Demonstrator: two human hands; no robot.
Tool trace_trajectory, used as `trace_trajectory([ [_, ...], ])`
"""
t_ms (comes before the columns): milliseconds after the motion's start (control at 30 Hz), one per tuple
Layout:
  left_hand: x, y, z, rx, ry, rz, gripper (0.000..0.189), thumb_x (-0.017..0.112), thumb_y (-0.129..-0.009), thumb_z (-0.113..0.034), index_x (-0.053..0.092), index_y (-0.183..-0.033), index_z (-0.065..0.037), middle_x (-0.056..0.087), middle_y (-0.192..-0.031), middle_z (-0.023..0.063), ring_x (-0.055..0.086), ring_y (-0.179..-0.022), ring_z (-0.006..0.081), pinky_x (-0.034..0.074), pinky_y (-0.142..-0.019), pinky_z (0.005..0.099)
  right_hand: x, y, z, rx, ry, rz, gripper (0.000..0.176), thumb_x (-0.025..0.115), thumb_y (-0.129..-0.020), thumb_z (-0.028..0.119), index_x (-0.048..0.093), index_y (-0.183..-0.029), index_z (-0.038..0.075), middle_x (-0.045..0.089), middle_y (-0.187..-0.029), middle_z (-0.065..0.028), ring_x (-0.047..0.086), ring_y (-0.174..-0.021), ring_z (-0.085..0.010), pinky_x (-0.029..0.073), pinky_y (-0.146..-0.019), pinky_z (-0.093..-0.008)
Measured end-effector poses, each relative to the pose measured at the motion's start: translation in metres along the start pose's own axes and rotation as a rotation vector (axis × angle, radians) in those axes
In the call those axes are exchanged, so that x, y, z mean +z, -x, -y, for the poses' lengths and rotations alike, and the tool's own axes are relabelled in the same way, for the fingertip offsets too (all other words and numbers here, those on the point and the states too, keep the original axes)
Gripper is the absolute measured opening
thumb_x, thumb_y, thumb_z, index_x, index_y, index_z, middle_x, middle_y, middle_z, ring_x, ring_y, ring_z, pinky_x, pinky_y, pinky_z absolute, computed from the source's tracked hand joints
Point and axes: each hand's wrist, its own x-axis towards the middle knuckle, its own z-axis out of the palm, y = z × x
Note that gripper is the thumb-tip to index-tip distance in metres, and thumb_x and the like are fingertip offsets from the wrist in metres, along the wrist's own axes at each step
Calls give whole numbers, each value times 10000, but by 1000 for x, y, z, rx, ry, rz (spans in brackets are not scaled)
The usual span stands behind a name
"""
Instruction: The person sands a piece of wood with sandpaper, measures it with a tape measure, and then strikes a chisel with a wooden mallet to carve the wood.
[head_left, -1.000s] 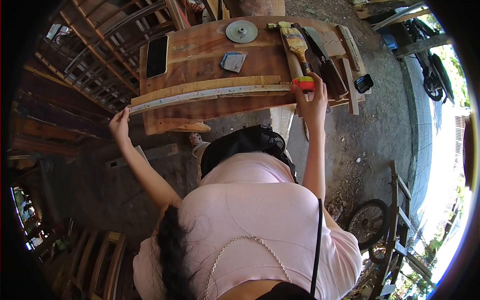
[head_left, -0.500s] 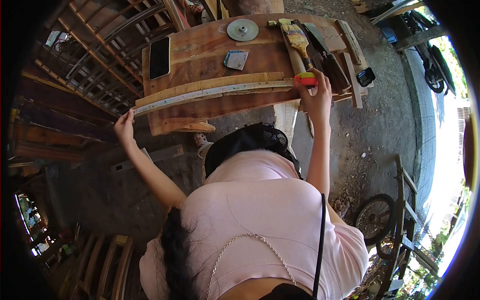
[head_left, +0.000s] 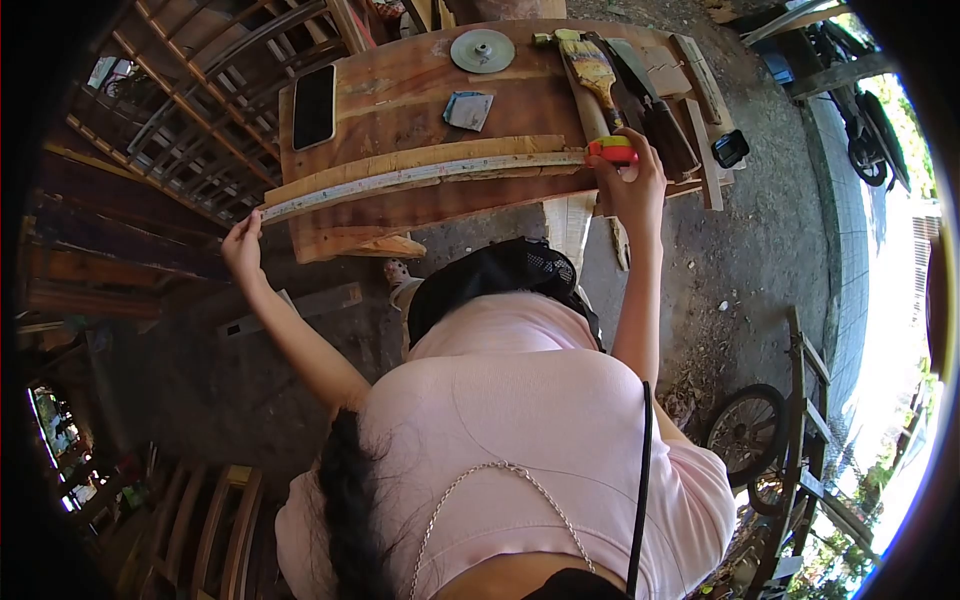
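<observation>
A white tape measure blade (head_left: 420, 174) is stretched along a narrow wooden strip (head_left: 400, 160) on the wooden table (head_left: 370, 225). My left hand (head_left: 243, 245) pinches the blade's end at the strip's left end, just past the table edge. At the other end, my right hand (head_left: 635, 185) is closed round the red and yellow tape measure case (head_left: 613, 151). Beyond the strip lie a black phone (head_left: 314, 107), a small blue and white packet (head_left: 467, 110) and a grey disc (head_left: 482, 50).
Right of the disc lie a paintbrush (head_left: 588, 68), a broad blade (head_left: 635, 75) with a dark handle and some wood pieces. A small black object (head_left: 730, 149) is at the table's right edge. Wooden slatted frames (head_left: 190, 90) stand at the left, a wheel (head_left: 747, 435) lower right.
The table and its objects sit slightly further left and up in the view. Both hands keep hold of the tape, with the right hand's fingers shifted a little on the case.
</observation>
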Motion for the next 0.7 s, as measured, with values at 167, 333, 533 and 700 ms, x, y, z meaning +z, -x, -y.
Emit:
trace_trajectory([
  [167,-2,-1,-5,-14,-4,18,262,748,-832,-219,721,-952,12,674,-849,1,543,-724,72,448,-680,223,1,0,0,20,-21,-4,502,787,-706,300,619,-1144,121,628,-1076,-114,581,-1031,-308,446,-889,-407],
  [333,-8,0,-12,-33,-29,63,288,755,-826,-234,719,-966,15,668,-841,-1,534,-712,71,447,-682,220,0,0,3,46,-41,8,502,788,-705,286,618,-1145,114,630,-1067,-112,582,-1027,-305,449,-889,-407],
  [533,-13,0,-16,-9,-37,160,291,752,-829,-241,717,-959,18,658,-827,-6,520,-700,67,436,-671,213,1,0,3,43,-40,2,493,783,-713,264,611,-1149,109,633,-1061,-111,584,-1031,-296,449,-899,-400],
  [700,-7,7,-11,39,28,127,267,736,-846,-220,707,-950,23,644,-791,-11,515,-685,59,425,-654,205,1,0,3,87,-52,17,502,784,-719,271,605,-1159,111,634,-1063,-109,595,-1032,-285,453,-901,-396],
])
